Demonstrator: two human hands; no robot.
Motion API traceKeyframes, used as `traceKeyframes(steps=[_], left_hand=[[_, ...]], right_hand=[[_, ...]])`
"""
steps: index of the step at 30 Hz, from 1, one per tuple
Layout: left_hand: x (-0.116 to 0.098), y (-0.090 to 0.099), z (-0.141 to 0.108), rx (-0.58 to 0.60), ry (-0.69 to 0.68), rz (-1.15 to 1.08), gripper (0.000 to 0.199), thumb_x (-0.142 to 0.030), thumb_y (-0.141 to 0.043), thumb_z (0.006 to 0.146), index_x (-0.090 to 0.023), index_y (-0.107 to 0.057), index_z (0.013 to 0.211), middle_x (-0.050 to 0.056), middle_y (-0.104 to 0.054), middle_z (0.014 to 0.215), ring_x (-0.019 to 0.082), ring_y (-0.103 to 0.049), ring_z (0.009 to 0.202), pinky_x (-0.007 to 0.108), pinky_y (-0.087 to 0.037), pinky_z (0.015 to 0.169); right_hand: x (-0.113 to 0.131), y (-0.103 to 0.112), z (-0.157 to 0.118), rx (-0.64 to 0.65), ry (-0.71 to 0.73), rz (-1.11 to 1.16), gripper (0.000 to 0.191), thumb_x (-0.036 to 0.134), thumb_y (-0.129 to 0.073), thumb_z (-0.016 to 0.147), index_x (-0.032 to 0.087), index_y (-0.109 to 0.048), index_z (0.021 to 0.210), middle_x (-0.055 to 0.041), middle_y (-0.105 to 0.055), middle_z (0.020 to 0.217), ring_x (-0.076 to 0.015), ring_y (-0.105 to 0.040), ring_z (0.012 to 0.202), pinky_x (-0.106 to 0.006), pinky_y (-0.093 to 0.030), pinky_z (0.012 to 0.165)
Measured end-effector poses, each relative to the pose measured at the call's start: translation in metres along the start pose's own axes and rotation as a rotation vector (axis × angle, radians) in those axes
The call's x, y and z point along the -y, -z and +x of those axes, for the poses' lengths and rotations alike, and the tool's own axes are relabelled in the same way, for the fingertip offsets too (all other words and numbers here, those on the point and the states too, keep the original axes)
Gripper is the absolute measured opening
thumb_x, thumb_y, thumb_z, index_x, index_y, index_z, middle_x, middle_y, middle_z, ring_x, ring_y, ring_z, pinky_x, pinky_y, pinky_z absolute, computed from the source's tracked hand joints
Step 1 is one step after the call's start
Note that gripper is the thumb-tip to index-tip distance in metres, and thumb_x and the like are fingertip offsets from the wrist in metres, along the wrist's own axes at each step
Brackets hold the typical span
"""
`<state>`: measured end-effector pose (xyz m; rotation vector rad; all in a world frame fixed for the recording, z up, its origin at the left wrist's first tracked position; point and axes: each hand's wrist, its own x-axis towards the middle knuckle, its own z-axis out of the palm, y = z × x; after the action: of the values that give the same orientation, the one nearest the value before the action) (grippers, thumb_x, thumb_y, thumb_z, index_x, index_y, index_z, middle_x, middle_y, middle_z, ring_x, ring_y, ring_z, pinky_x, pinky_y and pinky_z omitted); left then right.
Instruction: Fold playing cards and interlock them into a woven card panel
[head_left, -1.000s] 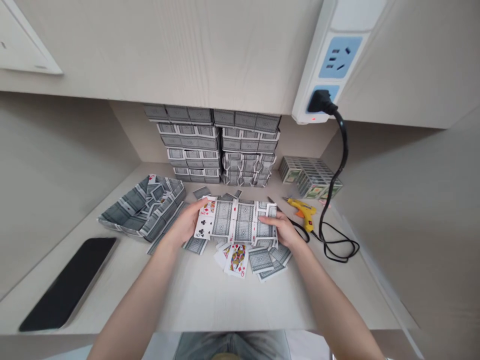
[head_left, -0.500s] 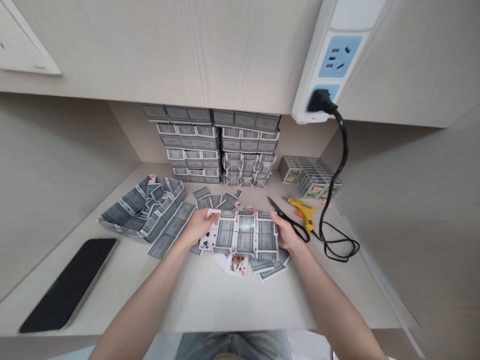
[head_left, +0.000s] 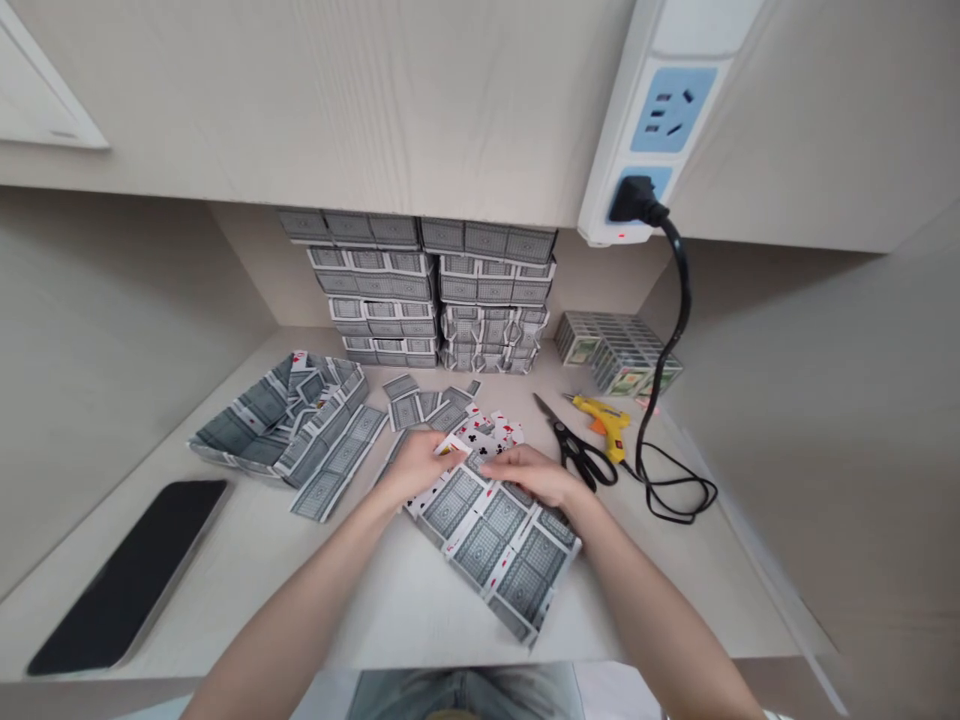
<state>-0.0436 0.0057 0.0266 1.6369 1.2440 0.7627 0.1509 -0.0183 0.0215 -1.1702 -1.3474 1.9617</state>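
A panel of joined playing cards [head_left: 499,530], grey patterned backs up, lies tilted between my hands over the desk. My left hand [head_left: 424,467] pinches its far left corner, where a white card face shows. Along the far edge, my right hand [head_left: 534,474] closes its thumb and fingers on the same panel. Loose playing cards [head_left: 431,405] are scattered just beyond, some face up with red and black pips. To the left lies a flat strip of joined cards [head_left: 337,465] beside an open box made of cards [head_left: 255,420] with loose cards inside.
Black scissors [head_left: 577,450] and a yellow glue gun [head_left: 606,420] lie at right, near a black cable [head_left: 679,300] from the power strip [head_left: 652,130]. Stacked card boxes [head_left: 386,290] stand at the back, small packs [head_left: 622,350] beside them. A phone [head_left: 131,575] lies front left.
The card panel has turned clockwise, its right end swinging down toward me. My right hand has moved left along it, closer to my left hand.
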Motion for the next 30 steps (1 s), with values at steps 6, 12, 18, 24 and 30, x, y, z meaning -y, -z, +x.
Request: traceKeyframes(steps=[6,12,18,24,30], left_hand=[[0.004,0.001,0.003,-0.021,-0.111,0.122,0.026,-0.038,-0.059,0.067,-0.015,-0.068,0.075,0.001,-0.068,0.071,0.017,-0.06,0.067,0.022,-0.041,0.058],[0.006,0.007,0.004,0.001,-0.134,0.19,0.026,-0.037,-0.06,0.068,-0.015,-0.069,0.077,0.001,-0.069,0.074,0.017,-0.059,0.067,0.022,-0.041,0.059],[0.005,-0.001,-0.002,-0.02,-0.155,0.299,0.025,-0.036,-0.052,0.075,-0.018,-0.069,0.082,0.0,-0.069,0.077,0.015,-0.059,0.069,0.022,-0.041,0.061],[-0.005,-0.003,-0.007,-0.053,-0.232,0.529,0.023,-0.031,-0.051,0.076,-0.019,-0.066,0.065,0.003,-0.066,0.066,0.017,-0.059,0.071,0.024,-0.041,0.066],[-0.01,-0.015,-0.012,-0.096,-0.35,0.701,0.023,-0.022,-0.043,0.08,-0.021,-0.066,0.085,0.006,-0.069,0.083,0.021,-0.06,0.093,0.031,-0.042,0.084]], right_hand=[[-0.006,-0.008,0.008,-0.15,0.187,-0.147,0.033,0.045,-0.064,0.065,0.015,-0.055,0.053,0.0078,-0.043,0.044,-0.0052,-0.033,0.041,-0.018,-0.023,0.04],[-0.01,-0.007,0.011,-0.258,0.256,-0.217,0.032,0.043,-0.06,0.068,0.015,-0.052,0.054,0.0073,-0.039,0.047,-0.0056,-0.031,0.045,-0.019,-0.024,0.043],[-0.016,-0.006,0.016,-0.247,0.27,-0.16,0.03,0.045,-0.059,0.068,0.015,-0.058,0.062,0.006,-0.047,0.05,-0.0071,-0.037,0.046,-0.02,-0.028,0.045],[-0.021,-0.007,0.021,-0.277,0.274,-0.143,0.031,0.045,-0.059,0.067,0.015,-0.057,0.059,0.0052,-0.046,0.049,-0.0076,-0.037,0.045,-0.021,-0.028,0.044],[-0.018,-0.01,0.019,-0.3,0.292,-0.12,0.033,0.045,-0.058,0.068,0.015,-0.054,0.056,0.006,-0.041,0.047,-0.0066,-0.032,0.043,-0.021,-0.024,0.043]])
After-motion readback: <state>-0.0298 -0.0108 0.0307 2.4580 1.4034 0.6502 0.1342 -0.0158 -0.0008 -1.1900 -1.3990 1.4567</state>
